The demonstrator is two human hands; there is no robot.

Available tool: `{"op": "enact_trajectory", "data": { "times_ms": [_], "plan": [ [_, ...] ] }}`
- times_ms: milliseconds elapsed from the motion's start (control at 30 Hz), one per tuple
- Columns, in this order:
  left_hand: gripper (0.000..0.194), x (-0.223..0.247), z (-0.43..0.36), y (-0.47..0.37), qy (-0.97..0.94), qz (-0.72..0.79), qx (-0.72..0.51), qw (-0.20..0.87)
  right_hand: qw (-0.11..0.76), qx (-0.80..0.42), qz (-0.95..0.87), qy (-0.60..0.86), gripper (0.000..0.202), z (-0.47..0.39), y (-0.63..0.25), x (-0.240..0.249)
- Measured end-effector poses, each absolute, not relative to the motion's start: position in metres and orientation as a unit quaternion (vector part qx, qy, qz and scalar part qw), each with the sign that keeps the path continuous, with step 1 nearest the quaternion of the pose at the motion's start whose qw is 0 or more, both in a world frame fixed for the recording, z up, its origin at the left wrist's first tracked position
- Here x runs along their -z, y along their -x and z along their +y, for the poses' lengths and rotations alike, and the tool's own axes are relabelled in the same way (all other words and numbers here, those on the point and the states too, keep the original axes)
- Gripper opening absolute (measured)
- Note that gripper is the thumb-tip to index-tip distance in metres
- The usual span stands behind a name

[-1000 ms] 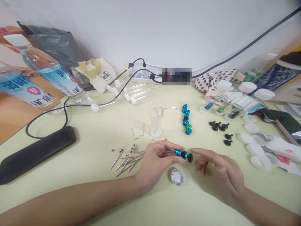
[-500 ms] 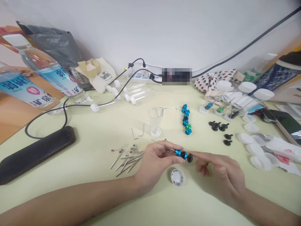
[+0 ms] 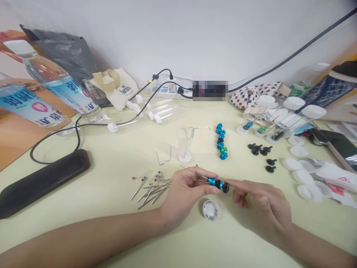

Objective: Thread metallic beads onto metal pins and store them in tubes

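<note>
My left hand pinches a blue metal fitting between thumb and fingers. Thin metal rods run back from it past my fingers, and a black disc-headed knob sticks out of its right end. My right hand holds nothing; its index finger is stretched out to the knob, at or touching its edge, with the other fingers curled. Just below my hands stands a small white cap with several tiny metal bits in it. Left of my left hand lies a pile of thin metal rods, some with coloured tips.
Blue, green and black fittings form a row behind my hands. Black knobs and white caps lie to the right. A clear tube stands amid hex keys. Bottles and a dark case are left.
</note>
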State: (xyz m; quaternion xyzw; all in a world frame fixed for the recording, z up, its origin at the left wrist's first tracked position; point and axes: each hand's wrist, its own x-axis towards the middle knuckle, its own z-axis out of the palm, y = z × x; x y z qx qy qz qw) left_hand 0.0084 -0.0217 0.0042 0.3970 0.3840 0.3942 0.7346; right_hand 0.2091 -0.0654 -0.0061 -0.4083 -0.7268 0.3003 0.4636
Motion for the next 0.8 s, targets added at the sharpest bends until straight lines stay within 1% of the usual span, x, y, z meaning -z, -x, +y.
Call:
{"op": "enact_trajectory", "data": {
  "times_ms": [133, 167, 300, 400, 600, 800],
  "plan": [
    [0.02, -0.004, -0.021, -0.008, -0.397, 0.387, -0.392, 0.734, 0.447, -0.304, -0.729, 0.421, 0.047, -0.064, -0.207, 0.004],
    [0.019, -0.004, -0.021, -0.008, -0.398, 0.387, -0.39, 0.735, 0.441, -0.293, -0.737, 0.419, 0.043, -0.063, -0.206, 0.003],
    [0.018, -0.005, -0.023, -0.008, -0.414, 0.365, -0.385, 0.74, 0.411, -0.226, -0.765, 0.442, 0.018, -0.06, -0.2, -0.001],
    [0.016, -0.005, -0.025, -0.008, -0.435, 0.343, -0.385, 0.738, 0.397, -0.213, -0.763, 0.463, 0.012, -0.06, -0.197, -0.001],
    [0.016, -0.007, -0.028, -0.006, -0.46, 0.347, -0.377, 0.726, 0.382, -0.183, -0.794, 0.436, 0.016, -0.06, -0.199, 0.0],
    [0.016, -0.01, -0.029, -0.006, -0.467, 0.355, -0.366, 0.722, 0.371, -0.189, -0.806, 0.421, 0.019, -0.061, -0.202, 0.0]
  ]
}}
